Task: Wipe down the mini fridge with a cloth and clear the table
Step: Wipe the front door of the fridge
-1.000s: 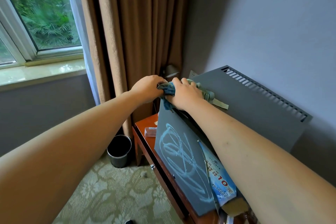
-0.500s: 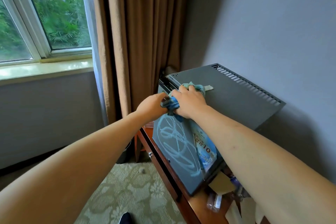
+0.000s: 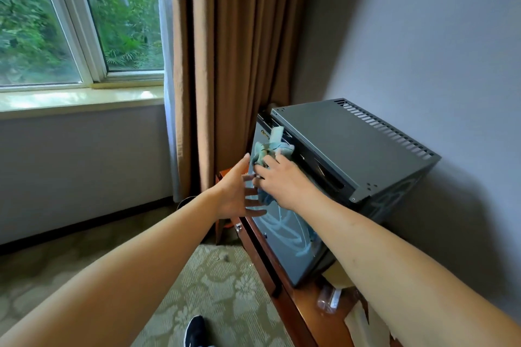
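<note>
One mini fridge (image 3: 338, 149) stands on the wooden surface (image 3: 298, 315) against the wall, wet smears across its door. The right hand (image 3: 284, 180) presses the bunched cloth (image 3: 266, 153) on the door's upper part, fingers curled into it. The left hand (image 3: 239, 191) hovers just beside, fingers spread, holding nothing. Wiping well likely means flattening the cloth and overlapping strokes downward. Small clutter by the fridge's foot awaits clearing.

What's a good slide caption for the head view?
Right hand presses blue cloth against mini fridge door; left hand open.
</note>
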The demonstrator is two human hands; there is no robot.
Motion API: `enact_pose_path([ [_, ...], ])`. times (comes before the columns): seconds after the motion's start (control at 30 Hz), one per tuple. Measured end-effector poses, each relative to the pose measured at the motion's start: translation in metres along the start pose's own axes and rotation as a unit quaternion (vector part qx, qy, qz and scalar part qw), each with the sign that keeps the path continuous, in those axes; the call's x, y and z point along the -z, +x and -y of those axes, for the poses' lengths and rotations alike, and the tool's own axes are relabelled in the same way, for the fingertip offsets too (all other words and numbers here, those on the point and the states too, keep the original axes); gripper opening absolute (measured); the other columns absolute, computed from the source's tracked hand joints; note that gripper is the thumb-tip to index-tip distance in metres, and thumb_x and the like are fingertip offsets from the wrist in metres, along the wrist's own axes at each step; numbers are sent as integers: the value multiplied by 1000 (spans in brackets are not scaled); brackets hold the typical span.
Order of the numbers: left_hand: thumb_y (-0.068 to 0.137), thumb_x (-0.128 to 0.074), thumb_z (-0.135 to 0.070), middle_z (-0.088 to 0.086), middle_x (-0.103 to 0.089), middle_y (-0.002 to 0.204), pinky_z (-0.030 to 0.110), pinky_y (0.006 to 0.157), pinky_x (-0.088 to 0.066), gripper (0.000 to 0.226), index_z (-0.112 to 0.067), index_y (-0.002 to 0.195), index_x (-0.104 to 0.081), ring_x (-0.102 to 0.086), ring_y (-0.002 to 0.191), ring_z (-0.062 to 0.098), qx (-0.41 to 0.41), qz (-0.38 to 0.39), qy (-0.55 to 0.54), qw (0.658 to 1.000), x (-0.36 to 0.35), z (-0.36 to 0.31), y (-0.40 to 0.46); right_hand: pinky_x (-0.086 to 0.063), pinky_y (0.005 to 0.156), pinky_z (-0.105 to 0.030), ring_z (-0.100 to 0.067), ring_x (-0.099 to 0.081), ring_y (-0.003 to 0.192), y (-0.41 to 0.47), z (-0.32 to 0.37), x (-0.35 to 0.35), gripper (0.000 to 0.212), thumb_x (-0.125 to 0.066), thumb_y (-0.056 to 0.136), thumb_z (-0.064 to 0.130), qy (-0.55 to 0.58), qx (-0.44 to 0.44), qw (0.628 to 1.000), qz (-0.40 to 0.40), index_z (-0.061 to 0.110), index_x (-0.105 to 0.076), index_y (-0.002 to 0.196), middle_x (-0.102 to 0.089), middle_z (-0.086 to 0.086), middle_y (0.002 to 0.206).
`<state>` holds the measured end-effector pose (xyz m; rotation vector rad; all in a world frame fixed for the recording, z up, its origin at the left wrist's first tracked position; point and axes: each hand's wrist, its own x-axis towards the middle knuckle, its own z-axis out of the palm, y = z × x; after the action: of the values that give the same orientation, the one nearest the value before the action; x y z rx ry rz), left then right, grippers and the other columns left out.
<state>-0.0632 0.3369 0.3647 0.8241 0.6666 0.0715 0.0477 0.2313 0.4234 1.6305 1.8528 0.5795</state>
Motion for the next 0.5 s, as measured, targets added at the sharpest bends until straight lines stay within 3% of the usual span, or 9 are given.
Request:
enact_pose_path([
  [0.1, 81, -62, -77, 10, -75, 92, 59, 93, -55, 74, -17, 123, -67, -73, 93, 34, -33, -11, -24, 999, -9, 5, -6, -34, 110, -49, -34, -38, 134, -3, 13, 5, 46, -67, 90, 36, 2, 18, 1000, -22, 25, -62, 134, -50, -3, 140],
  [0.17, 85, -59, -75, 8, -76, 92, 54, 86, -59, 65, -21, 117, -73, -74, 88, 31, -48, -29, -33, 998, -12, 9, -4, -35, 109, -47, -33, -40, 132, -7, 19, 7, 48, -67, 87, 37, 27, 36, 998, -31, 25, -61, 134, -50, -1, 142],
  [0.3, 87, -60, -68, 6, -73, 91, 40, 68, -58, 51, -23, 102, -78, -71, 80, 28, -41, -39, -56, 997, -8, 22, 2, -47, 102, -45, -30, -52, 116, -16, 21, 6, 49, -63, 84, 40, 168, 51, 983, -47, 26, -61, 131, -54, 1, 139],
  [0.4, 80, -70, -60, 6, -70, 94, 39, 66, -56, 44, -22, 102, -74, -69, 85, 26, -33, -50, -69, 996, -7, 33, 10, -54, 90, -43, -22, -53, 115, -22, 16, 5, 40, -60, 88, 39, 333, -2, 942, -34, 30, -62, 127, -55, 11, 136],
  [0.5, 78, -73, -51, 8, -72, 97, 47, 77, -60, 42, -19, 104, -73, -68, 91, 29, -34, -40, -99, 994, -16, 42, 13, -55, 92, -41, -15, -61, 108, -23, 7, 5, 33, -58, 87, 39, 453, -75, 888, -18, 37, -64, 120, -63, 15, 125],
])
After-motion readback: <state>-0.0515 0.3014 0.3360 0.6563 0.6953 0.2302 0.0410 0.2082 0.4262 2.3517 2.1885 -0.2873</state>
